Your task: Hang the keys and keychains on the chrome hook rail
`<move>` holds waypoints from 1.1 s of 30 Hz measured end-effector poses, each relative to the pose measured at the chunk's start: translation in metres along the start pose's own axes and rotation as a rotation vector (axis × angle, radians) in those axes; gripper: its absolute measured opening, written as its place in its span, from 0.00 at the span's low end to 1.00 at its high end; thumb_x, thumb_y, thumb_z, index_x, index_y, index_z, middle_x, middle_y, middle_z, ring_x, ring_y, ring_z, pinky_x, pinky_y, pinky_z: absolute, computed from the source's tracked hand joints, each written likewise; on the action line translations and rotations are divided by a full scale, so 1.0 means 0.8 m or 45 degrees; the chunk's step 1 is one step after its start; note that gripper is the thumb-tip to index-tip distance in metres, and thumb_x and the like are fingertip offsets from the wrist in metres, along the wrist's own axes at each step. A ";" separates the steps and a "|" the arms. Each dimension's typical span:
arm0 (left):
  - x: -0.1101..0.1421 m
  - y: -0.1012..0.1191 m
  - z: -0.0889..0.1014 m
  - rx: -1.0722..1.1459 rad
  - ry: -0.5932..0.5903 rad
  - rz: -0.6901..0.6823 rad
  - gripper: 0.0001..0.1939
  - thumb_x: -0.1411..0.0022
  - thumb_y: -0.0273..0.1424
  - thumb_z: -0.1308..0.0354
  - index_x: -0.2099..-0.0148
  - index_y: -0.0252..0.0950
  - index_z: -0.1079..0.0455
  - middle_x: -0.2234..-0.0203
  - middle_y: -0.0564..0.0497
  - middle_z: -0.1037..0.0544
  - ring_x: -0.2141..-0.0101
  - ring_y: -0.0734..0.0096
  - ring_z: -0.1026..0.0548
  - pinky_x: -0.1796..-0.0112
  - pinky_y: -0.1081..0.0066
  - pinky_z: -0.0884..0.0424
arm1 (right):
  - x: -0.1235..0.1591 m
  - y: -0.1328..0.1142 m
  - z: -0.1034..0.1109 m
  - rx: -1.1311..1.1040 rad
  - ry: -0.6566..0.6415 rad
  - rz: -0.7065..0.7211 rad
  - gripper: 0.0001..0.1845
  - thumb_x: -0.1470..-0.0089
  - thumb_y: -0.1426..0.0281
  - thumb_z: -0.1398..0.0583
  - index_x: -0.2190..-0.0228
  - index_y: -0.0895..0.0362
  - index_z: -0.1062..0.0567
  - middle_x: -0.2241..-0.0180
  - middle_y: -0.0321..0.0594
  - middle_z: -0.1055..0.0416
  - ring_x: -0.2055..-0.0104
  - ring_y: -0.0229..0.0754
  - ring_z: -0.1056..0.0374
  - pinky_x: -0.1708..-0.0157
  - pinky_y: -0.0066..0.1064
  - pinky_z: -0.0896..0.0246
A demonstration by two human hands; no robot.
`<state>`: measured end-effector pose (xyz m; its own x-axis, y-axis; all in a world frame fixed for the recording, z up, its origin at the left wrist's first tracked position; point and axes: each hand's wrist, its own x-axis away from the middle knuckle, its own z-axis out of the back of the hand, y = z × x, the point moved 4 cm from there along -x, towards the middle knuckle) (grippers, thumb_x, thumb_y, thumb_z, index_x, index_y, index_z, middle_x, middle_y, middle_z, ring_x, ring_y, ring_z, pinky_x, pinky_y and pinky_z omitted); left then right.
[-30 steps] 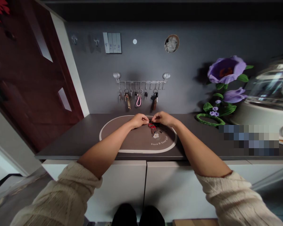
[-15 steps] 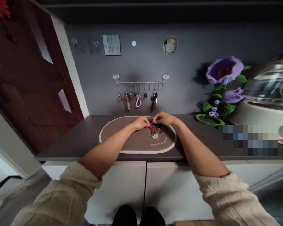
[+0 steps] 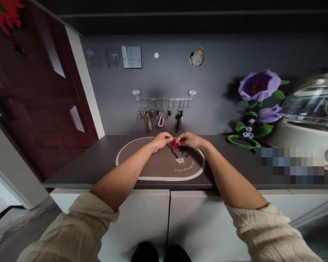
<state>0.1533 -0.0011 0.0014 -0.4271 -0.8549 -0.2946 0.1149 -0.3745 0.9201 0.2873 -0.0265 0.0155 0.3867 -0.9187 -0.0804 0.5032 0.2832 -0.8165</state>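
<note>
Above the brown oval mat (image 3: 147, 165), my left hand (image 3: 162, 140) and my right hand (image 3: 190, 139) meet with their fingertips pinched. Between them hangs a bunch of keys (image 3: 176, 153) with a red cord loop (image 3: 175, 144). My left fingers hold the top of the red loop. The fingers of my right hand close on the loop's right side. Dark small items, perhaps more keys, lie on the mat under my right hand; their exact kind is hard to make out.
On the wall behind, a hook rail (image 3: 164, 99) carries several sets of keys, one with a pink strap (image 3: 161, 119). To the right stand a purple artificial flower (image 3: 259, 85), a green ring base (image 3: 243, 142) and a large white appliance (image 3: 297, 134). A dark red door (image 3: 41, 109) is at left.
The red loop now stands upright between my hands, with the keys hanging below it; before, it lay flatter and lower. The camera view has tilted up slightly.
</note>
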 end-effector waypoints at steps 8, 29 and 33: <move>-0.003 0.008 0.006 0.207 0.085 -0.055 0.10 0.56 0.34 0.43 0.73 0.31 0.33 0.81 0.54 0.31 0.78 0.80 0.38 0.73 0.75 0.43 | 0.012 -0.026 -0.008 -0.273 0.068 0.080 0.11 0.63 0.67 0.39 0.75 0.61 0.30 0.76 0.37 0.31 0.75 0.32 0.38 0.70 0.26 0.43; -0.008 0.027 0.023 0.297 0.205 -0.199 0.13 0.54 0.38 0.45 0.68 0.33 0.32 0.74 0.51 0.29 0.72 0.76 0.35 0.69 0.74 0.42 | -0.001 -0.034 -0.009 -0.604 0.416 0.226 0.12 0.64 0.65 0.38 0.76 0.60 0.32 0.77 0.34 0.34 0.76 0.30 0.40 0.73 0.25 0.45; -0.007 0.031 0.023 0.303 0.219 -0.224 0.13 0.54 0.37 0.44 0.68 0.33 0.31 0.74 0.51 0.29 0.72 0.76 0.34 0.69 0.74 0.41 | -0.004 -0.037 -0.008 -0.656 0.459 0.267 0.11 0.64 0.66 0.39 0.75 0.59 0.32 0.76 0.33 0.35 0.76 0.29 0.40 0.71 0.25 0.44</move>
<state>0.1421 0.0012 0.0311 -0.2617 -0.8404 -0.4746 -0.1685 -0.4444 0.8798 0.2667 -0.0338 0.0363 0.1081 -0.9184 -0.3806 -0.0235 0.3803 -0.9245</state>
